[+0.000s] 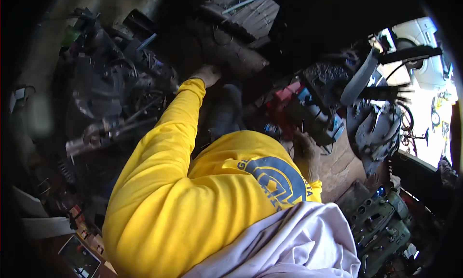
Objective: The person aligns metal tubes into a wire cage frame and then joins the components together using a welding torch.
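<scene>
My left arm, in a yellow sleeve, reaches forward. My left hand [208, 75] is beside a dark, worn block-like surface [236, 54]; its fingers fade into shadow, so I cannot tell whether they grip anything. Close to my body on the right is my right hand [307, 155], seemingly gloved, with its fingers curled. A thin upright piece shows just above it, too small to name, and what the fingers hold is hidden. Ahead of that hand sits a red metal object [284, 104], next to a blue and grey part [316, 114].
Dark metal scrap and machine parts [96, 95] crowd the left. A wooden board [241, 13] lies at the far side. To the right are a large metal part [376, 128], a greenish engine-like casting [381, 225] and a bright doorway with a white vehicle [424, 71] outside.
</scene>
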A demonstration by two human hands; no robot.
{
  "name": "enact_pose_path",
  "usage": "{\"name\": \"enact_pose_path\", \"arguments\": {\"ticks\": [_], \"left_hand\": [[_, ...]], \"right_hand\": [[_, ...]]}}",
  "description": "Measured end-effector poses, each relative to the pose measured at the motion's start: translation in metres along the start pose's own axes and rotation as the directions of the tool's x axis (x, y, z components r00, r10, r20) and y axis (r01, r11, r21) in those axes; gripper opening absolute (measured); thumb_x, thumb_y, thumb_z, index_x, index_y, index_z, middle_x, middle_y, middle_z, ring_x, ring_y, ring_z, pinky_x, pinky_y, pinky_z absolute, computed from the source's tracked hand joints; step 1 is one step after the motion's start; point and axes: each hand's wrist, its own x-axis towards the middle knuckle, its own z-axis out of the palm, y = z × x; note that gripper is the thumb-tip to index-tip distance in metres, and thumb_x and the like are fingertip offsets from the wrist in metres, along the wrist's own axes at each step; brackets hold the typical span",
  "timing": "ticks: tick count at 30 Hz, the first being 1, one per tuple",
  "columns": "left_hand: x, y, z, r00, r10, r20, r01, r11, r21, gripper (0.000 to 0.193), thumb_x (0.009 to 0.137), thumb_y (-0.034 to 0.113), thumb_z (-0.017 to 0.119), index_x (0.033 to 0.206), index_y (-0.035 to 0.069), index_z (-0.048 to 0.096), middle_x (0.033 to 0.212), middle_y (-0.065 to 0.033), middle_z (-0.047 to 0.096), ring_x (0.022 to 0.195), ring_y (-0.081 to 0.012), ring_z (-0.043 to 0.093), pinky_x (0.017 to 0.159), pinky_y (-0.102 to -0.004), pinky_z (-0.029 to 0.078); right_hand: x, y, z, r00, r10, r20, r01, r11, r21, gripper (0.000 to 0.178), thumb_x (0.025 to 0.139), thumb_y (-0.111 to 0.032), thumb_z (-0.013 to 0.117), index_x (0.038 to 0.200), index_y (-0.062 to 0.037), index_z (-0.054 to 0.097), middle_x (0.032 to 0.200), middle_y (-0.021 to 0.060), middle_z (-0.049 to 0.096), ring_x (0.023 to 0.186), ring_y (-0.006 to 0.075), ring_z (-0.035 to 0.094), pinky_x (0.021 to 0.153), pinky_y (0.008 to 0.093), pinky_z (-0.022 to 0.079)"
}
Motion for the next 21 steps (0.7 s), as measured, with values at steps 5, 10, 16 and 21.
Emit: {"name": "enact_pose_path", "arguments": {"ticks": [5, 10, 16, 21], "left_hand": [[0.054, -0.038, -0.053, 0.988, -0.135, 0.074, 0.129, 0.988, 0.080, 0.051, 0.093, 0.047, 0.043, 0.125, 0.012, 0.061, 0.134, -0.0189, 0.054, 0.124, -0.0352, 0.052, 0.105, -0.0436, 0.041], [0.131, -0.147, -0.038, 0.996, -0.082, -0.025, 0.081, 0.995, -0.064, 0.054, 0.094, 0.048, 0.040, 0.129, 0.011, 0.058, 0.134, -0.0199, 0.054, 0.124, -0.0333, 0.052, 0.107, -0.0408, 0.039], [0.140, -0.128, -0.134, 0.940, -0.330, -0.090, 0.294, 0.915, -0.277, 0.051, 0.093, 0.045, 0.042, 0.125, 0.011, 0.062, 0.129, -0.0191, 0.058, 0.121, -0.0332, 0.054, 0.105, -0.0405, 0.041], [0.162, -0.149, -0.172, 0.971, -0.211, -0.115, 0.135, 0.874, -0.467, 0.044, 0.092, 0.041, 0.046, 0.112, 0.009, 0.069, 0.117, -0.0170, 0.066, 0.113, -0.0335, 0.059, 0.098, -0.0407, 0.044]], "right_hand": [[0.083, 0.021, 0.039, 0.986, 0.147, 0.076, -0.145, 0.989, -0.034, 0.039, 0.085, -0.010, 0.065, 0.123, -0.0108, 0.062, 0.095, 0.0140, 0.068, 0.088, 0.0319, 0.067, 0.077, 0.0381, 0.054], [0.213, 0.068, 0.120, 0.875, 0.360, 0.325, -0.404, 0.911, 0.078, 0.051, 0.085, -0.009, 0.065, 0.135, -0.0123, 0.054, 0.114, 0.0147, 0.067, 0.104, 0.0306, 0.066, 0.085, 0.0361, 0.053], [0.419, -0.086, 0.171, 0.924, -0.236, 0.302, 0.149, 0.947, 0.285, 0.042, 0.092, -0.007, 0.059, 0.133, -0.0044, 0.053, 0.102, 0.0143, 0.069, 0.085, 0.0166, 0.066, 0.077, 0.0323, 0.053], [0.536, -0.161, 0.243, 0.773, -0.264, 0.577, -0.074, 0.866, 0.495, 0.031, 0.094, -0.014, 0.054, 0.122, -0.0031, 0.061, 0.081, 0.0068, 0.065, 0.067, 0.0092, 0.060, 0.059, 0.0256, 0.049]]}}
